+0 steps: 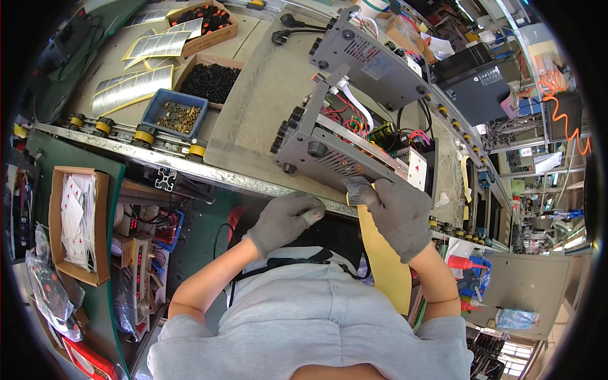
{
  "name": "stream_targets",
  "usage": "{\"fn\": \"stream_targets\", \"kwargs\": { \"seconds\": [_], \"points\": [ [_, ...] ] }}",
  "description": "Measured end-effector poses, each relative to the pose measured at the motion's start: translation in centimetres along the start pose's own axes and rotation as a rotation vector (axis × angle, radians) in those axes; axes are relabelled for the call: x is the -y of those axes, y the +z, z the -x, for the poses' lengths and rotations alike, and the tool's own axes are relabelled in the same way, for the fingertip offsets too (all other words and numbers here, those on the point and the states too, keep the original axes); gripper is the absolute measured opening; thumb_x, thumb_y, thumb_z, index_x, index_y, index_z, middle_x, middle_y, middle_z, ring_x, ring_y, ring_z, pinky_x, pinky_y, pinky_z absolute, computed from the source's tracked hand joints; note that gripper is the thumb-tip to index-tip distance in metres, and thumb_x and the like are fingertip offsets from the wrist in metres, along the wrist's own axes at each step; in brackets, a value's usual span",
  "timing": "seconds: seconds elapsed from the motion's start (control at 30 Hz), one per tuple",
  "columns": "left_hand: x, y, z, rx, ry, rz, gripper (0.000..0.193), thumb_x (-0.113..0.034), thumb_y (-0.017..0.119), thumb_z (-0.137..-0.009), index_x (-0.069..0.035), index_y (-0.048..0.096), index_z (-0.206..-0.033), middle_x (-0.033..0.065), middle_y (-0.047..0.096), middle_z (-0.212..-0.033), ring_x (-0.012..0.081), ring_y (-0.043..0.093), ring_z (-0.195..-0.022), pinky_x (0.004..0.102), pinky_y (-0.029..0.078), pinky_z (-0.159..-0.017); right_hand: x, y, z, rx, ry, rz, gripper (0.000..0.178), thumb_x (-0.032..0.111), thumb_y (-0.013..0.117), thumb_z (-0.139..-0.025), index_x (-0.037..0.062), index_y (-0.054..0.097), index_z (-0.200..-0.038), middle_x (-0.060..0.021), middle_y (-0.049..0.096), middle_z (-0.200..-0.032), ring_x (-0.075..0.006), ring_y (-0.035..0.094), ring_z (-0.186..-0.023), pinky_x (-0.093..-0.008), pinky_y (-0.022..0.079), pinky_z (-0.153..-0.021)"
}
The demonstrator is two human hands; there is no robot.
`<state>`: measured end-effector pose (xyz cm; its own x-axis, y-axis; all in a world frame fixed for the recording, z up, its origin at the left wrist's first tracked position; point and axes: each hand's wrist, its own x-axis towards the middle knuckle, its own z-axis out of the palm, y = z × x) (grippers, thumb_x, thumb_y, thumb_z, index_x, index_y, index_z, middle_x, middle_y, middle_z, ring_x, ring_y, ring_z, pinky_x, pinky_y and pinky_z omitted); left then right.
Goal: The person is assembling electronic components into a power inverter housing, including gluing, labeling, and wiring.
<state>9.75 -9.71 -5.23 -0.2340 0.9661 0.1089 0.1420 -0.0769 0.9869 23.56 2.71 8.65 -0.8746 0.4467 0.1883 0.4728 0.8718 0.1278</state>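
Observation:
My right hand (pixel 401 215), in a grey glove, pinches a yellow label backing sheet (pixel 384 263) between thumb and fingers. The sheet hangs down in front of my shirt. A silver label (pixel 356 189) shows at its upper end, beside the thumb and close to the lower edge of a grey metal device (pixel 335 161). That device lies open, with coloured wires and circuit parts inside and black knobs at its left end. My left hand (pixel 287 221), also gloved, is closed in front of the bench edge, apart from the device. Whatever its curled fingers may hold is hidden.
A second grey device (pixel 364 60) stands behind the first. On the left of the bench are a blue bin of brass parts (pixel 147 113), a box of black screws (pixel 179 88) and silver label sheets (pixel 133 88). A carton of white cards (pixel 101 221) sits lower left.

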Motion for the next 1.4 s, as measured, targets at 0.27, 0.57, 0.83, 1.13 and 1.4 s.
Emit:
{"fn": "stream_targets", "kwargs": {
  "seconds": [0.27,0.57,0.83,1.13,1.4],
  "points": [
    [-0.7,0.4,-0.2,0.006,0.025,0.000,0.020,-0.022,0.060,-0.086,-0.005,0.064,-0.097,0.0132,0.061,-0.086,0.0297,0.060,-0.080,0.0351,0.047,-0.071,0.3,-0.4,0.1,0.058,0.103,-0.070,0.027,0.025,0.066,-0.079,0.0049,0.054,-0.066,-0.0154,0.051,-0.059,-0.0333,0.054,-0.055,-0.0389,0.041,-0.049],
    [-2.0,0.3,-0.7,0.025,0.036,0.002,0.021,-0.023,0.060,-0.086,-0.006,0.064,-0.098,0.0129,0.060,-0.088,0.0290,0.060,-0.080,0.0347,0.047,-0.071,0.2,-0.3,0.1,0.031,0.114,-0.084,0.024,0.023,0.067,-0.076,0.0050,0.055,-0.066,-0.0152,0.052,-0.059,-0.0328,0.054,-0.053,-0.0386,0.042,-0.048],
    [-1.9,0.5,-0.9,0.016,0.075,-0.030,0.021,-0.024,0.061,-0.086,-0.006,0.064,-0.097,0.0124,0.060,-0.087,0.0303,0.059,-0.079,0.0353,0.047,-0.070,0.2,0.1,0.1,-0.044,0.077,-0.097,0.034,0.032,0.059,-0.085,0.0068,0.056,-0.062,-0.0118,0.050,-0.047,-0.0292,0.052,-0.042,-0.0384,0.041,-0.043],
    [-4.0,1.3,-2.5,-0.140,0.202,0.001,0.019,-0.018,0.059,-0.087,-0.009,0.062,-0.103,0.0121,0.060,-0.093,0.0312,0.060,-0.081,0.0369,0.048,-0.070,0.3,0.1,0.0,-0.085,0.086,-0.061,0.036,0.034,0.062,-0.083,0.0072,0.056,-0.060,-0.0120,0.051,-0.047,-0.0287,0.053,-0.042,-0.0373,0.040,-0.042],
    [-3.9,2.4,-4.7,-0.235,0.306,-0.310,0.016,-0.011,0.053,-0.087,-0.008,0.060,-0.101,0.0129,0.062,-0.088,0.0351,0.060,-0.077,0.0421,0.047,-0.063,-2.1,-2.3,1.8,0.053,-0.002,-0.245,0.033,0.034,0.072,-0.070,0.0046,0.058,-0.067,-0.0151,0.054,-0.060,-0.0332,0.056,-0.057,-0.0421,0.042,-0.052]
  ]
}}
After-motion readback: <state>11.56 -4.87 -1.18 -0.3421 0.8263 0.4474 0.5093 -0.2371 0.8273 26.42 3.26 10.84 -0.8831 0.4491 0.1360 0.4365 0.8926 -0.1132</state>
